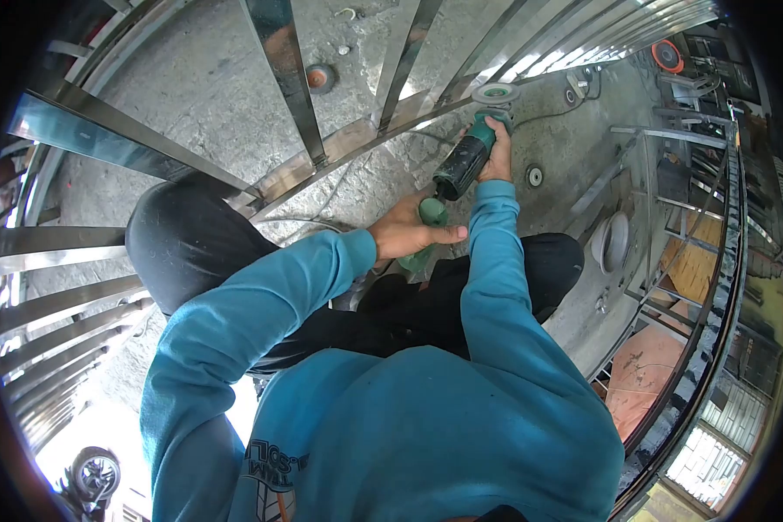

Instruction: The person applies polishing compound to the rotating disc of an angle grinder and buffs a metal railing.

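Note:
My right hand (498,152) is closed around the green and black body of an angle grinder (465,161), near its head. A round disc (496,92) sits at the grinder's far end, close to the metal bars. Just below the tool's rear end, my left hand (413,230) is wrapped round a pale green object with a round end (432,210), thumb stretched out to the right. More green shows under that hand, but its kind is unclear. Whether the green object touches the grinder, I cannot tell.
A metal frame with shiny upright bars (287,78) curves ahead and to my left. On the concrete floor lie a loose disc (534,177), an orange-centred wheel (319,79) and a pale round dish (611,242). A cable (548,115) trails nearby. Metal racks (696,235) stand on the right.

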A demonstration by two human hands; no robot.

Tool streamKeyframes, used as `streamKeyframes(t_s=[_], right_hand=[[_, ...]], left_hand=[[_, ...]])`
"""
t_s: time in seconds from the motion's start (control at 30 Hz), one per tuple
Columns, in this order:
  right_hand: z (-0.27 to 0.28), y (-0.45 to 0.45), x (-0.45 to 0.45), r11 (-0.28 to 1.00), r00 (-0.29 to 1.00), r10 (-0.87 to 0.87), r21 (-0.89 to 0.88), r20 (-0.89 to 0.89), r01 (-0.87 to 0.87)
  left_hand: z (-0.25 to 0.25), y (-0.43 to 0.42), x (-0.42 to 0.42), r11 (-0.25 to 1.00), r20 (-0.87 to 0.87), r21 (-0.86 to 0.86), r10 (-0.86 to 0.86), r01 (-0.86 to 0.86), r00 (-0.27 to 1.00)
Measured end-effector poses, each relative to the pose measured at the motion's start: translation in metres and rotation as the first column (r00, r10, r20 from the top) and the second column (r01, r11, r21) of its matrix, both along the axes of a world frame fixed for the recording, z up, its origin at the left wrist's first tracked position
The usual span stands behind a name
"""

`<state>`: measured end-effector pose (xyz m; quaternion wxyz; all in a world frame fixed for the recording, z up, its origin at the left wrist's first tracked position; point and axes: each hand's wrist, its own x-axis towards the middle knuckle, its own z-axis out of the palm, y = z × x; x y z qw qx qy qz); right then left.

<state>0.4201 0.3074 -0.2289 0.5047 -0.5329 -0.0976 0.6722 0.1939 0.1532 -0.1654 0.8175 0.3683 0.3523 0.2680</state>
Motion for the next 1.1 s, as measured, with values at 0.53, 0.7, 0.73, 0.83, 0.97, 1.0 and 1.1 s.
streamKeyframes(t_s=[0.53, 0.7, 0.73, 0.83, 0.97, 1.0, 1.1], right_hand=[[-0.004, -0.007, -0.015, 0.999, 1.000, 0.014, 0.035, -0.018, -0.014], [-0.005, -0.011, -0.021, 0.998, 0.998, 0.054, 0.024, -0.016, -0.054], [-0.004, -0.011, -0.022, 0.998, 0.998, 0.059, 0.025, -0.016, -0.058], [-0.006, -0.010, -0.024, 0.998, 0.998, 0.061, 0.017, -0.029, -0.060], [-0.006, -0.006, -0.020, 1.000, 0.998, 0.021, 0.001, -0.058, -0.021], [-0.005, -0.006, -0.018, 1.000, 0.997, 0.027, -0.003, -0.076, -0.027], [-0.006, -0.007, -0.018, 1.000, 0.998, 0.022, -0.007, -0.059, -0.022]], left_hand=[[0.000, -0.005, 0.003, 0.997, 0.087, -0.040, 0.077, -0.073, 0.993], [0.006, -0.013, 0.006, 0.991, 0.038, -0.057, 0.121, -0.119, 0.992], [0.006, -0.014, 0.007, 0.986, -0.012, -0.042, 0.162, -0.162, 0.987], [0.005, -0.015, 0.008, 0.978, 0.017, -0.036, 0.208, -0.207, 0.978], [0.002, -0.008, 0.007, 0.984, -0.008, 0.004, 0.179, -0.179, 0.984], [0.004, -0.007, 0.006, 0.983, 0.018, -0.009, 0.184, -0.184, 0.983], [0.006, -0.008, 0.006, 0.981, 0.025, -0.017, 0.195, -0.195, 0.980]])
